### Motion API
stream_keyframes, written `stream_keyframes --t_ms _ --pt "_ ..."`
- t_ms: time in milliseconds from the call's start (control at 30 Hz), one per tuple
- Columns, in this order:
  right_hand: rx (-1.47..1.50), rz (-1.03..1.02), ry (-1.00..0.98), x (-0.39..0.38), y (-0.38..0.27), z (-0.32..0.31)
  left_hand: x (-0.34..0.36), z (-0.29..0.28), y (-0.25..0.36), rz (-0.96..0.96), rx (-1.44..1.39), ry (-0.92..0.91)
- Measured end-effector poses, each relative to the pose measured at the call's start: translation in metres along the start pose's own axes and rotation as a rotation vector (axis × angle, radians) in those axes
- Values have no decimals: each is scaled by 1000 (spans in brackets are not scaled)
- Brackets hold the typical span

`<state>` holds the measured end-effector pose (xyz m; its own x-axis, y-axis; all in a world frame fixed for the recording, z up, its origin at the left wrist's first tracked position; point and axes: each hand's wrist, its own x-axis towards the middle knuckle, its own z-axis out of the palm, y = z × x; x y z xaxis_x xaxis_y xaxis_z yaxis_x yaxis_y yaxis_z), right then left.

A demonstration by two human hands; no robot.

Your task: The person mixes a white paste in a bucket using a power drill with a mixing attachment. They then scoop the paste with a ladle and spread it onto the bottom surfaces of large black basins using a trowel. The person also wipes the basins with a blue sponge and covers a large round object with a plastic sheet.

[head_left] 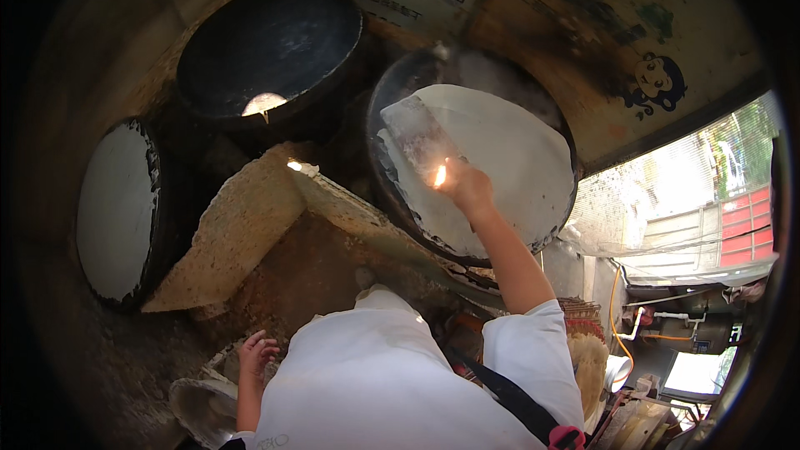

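Observation:
My right hand (471, 188) reaches over a round black griddle (385, 200) on the right. Its fingers are closed on a flat, wide scraper (417, 129). The scraper's blade lies over a thin white sheet of batter (508, 142), which covers most of the griddle and stops short of its far rim. A bright patch of light falls beside my fingers. My left hand (257, 352) hangs low at my left side, holding nothing, its fingers loosely curled and apart. Below it stands a pale round basin (204, 407), whose contents I cannot make out.
A bare black griddle (271, 46) stands at the back left. Another griddle at the far left carries a white sheet (121, 208). Low, rough earthen walls (237, 229) run between me and the griddles. Printed boards (533, 33) rise behind. Pipes and an orange hose (618, 317) are at right.

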<state>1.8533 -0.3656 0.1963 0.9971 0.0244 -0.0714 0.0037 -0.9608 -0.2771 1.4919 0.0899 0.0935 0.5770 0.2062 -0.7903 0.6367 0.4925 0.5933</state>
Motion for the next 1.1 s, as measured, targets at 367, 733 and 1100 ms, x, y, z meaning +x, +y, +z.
stream_keyframes --t_ms 367,733,1100 --pt "55 453 304 -5 198 -44 -2 -6 -4 11 -7 19" --pt "915 818 -137 50 125 -38 1 11 3 13 -56 3" --pt "-107 44 17 44 21 -18 0 15 0 21 -52 28"
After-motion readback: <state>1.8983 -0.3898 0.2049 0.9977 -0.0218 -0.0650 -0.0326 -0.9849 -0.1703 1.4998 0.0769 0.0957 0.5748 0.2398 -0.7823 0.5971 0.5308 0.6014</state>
